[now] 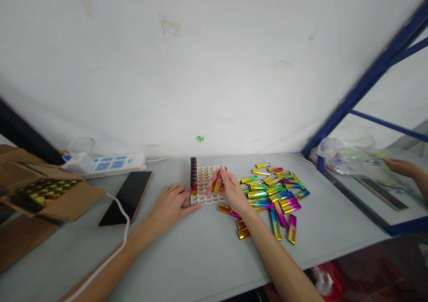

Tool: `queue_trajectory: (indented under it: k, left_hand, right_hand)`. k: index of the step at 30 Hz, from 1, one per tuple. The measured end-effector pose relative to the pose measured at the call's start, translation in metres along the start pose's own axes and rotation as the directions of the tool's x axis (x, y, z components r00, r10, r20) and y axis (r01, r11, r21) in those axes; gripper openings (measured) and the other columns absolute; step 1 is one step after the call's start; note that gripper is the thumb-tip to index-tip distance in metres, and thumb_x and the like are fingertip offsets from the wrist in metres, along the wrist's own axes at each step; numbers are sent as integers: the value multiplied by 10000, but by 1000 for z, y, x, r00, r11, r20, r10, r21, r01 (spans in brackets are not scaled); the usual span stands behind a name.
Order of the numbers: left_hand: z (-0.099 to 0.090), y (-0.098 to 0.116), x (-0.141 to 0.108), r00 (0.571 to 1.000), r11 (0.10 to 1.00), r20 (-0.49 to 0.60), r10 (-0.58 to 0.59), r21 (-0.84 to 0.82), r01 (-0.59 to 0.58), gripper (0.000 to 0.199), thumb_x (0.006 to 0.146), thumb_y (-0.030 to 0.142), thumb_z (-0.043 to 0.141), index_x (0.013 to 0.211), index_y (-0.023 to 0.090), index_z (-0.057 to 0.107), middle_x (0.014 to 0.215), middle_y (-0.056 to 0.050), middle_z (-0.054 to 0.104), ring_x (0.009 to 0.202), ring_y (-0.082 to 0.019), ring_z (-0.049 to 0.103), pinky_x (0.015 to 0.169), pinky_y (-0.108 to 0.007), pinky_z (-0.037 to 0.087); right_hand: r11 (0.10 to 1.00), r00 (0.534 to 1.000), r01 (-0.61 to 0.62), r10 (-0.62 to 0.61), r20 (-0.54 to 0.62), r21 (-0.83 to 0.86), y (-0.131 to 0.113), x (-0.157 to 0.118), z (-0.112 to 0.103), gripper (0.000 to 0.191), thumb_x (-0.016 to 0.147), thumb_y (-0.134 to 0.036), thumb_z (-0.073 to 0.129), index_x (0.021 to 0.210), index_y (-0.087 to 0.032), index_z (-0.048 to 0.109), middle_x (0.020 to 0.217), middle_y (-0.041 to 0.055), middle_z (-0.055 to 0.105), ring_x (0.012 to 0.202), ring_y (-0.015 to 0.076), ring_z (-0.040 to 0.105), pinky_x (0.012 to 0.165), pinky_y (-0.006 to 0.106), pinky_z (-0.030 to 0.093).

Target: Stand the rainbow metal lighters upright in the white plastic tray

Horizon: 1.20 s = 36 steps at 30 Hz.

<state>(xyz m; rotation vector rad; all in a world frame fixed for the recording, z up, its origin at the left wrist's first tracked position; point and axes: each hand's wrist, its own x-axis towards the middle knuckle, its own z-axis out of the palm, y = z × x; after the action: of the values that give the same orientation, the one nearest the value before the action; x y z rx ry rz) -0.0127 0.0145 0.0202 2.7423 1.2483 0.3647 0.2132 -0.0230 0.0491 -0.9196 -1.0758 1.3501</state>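
Observation:
A white tray (203,199) with rows of holes lies on the grey table. Along its left side stands a row of lighters (194,177) with black tops. My right hand (229,188) is over the tray's right part, its fingers closed on a red and yellow lighter (218,184). Against the tray's lower left corner rests my left hand (173,200), fingers spread and holding nothing. Many shiny, multicoloured lighters (274,192) lie in a loose pile to the right of the tray, partly behind my right wrist.
A black phone (129,197), a white power strip (113,163) and an open cardboard box (73,199) are at the left. A white cable (126,226) crosses my left forearm. Blue shelf frame (347,105), plastic bags (334,155) and another person's hand (399,166) are at the right.

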Motion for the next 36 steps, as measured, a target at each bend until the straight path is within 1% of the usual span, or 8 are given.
queue_trajectory:
  k: [3,6,14,16,20,25,30,36]
  left_hand:
    - [-1,1,0,1000,1000,5,-1,5,1,493,961,657,676,725,231,597,832,-50,661,887,-283,626,841,-411,427]
    - [0,1,0,1000,1000,-3,-3,1,3,487,949,653,694,727,232,595,838,-49,664,887,-280,624,833,-404,424]
    - [1,0,0,1000,1000,-15,15,21,-15,481,964,653,670,741,229,619,830,-50,657,871,-276,621,836,-400,423]
    - [0,1,0,1000,1000,-6,14,24,-14,489,969,653,663,731,230,604,832,-51,663,875,-276,624,844,-402,427]
    - [-2,2,0,1000,999,-1,7,31,-7,495,963,650,673,717,230,582,840,-54,671,882,-282,631,846,-408,431]
    - [-1,2,0,1000,1000,-16,3,18,-2,488,954,642,683,710,233,575,835,-53,673,866,-279,629,842,-411,433]
    - [0,1,0,999,1000,-34,2,-26,-3,497,943,653,683,687,240,577,812,-53,668,873,-285,628,833,-410,432]
    - [2,0,-1,1000,1000,-30,7,4,-6,500,954,670,666,719,235,589,833,-47,674,880,-271,629,826,-395,431]
  right_hand:
    - [997,997,-67,65,39,49,1,-2,9,641,853,-896,605,904,-259,556,625,-73,446,515,131,405,484,257,371]
    - [997,997,-82,82,4,-15,2,0,15,694,809,-939,602,782,-258,471,597,-85,335,507,110,297,461,240,240]
    - [990,989,-126,121,-80,-69,7,3,14,727,762,-964,611,771,-242,522,584,-99,303,484,92,227,459,248,189]
    - [985,984,-132,116,-138,-114,8,3,12,698,773,-935,629,764,-246,514,564,-101,300,490,97,232,458,248,200]
    - [957,968,-96,27,-249,-272,13,3,9,626,847,-837,615,699,-236,518,547,-62,389,549,125,370,502,256,280]
    - [890,932,-78,-95,-349,-450,18,6,6,464,897,-609,559,639,-226,520,564,-31,449,619,152,436,556,271,299]
    - [853,949,5,-168,-266,-521,17,5,5,323,891,-472,502,669,-238,499,612,-32,471,656,159,428,581,271,298]
    - [861,962,69,-191,-193,-503,18,1,7,426,994,-630,556,802,-252,509,676,-48,475,670,163,445,613,271,357]
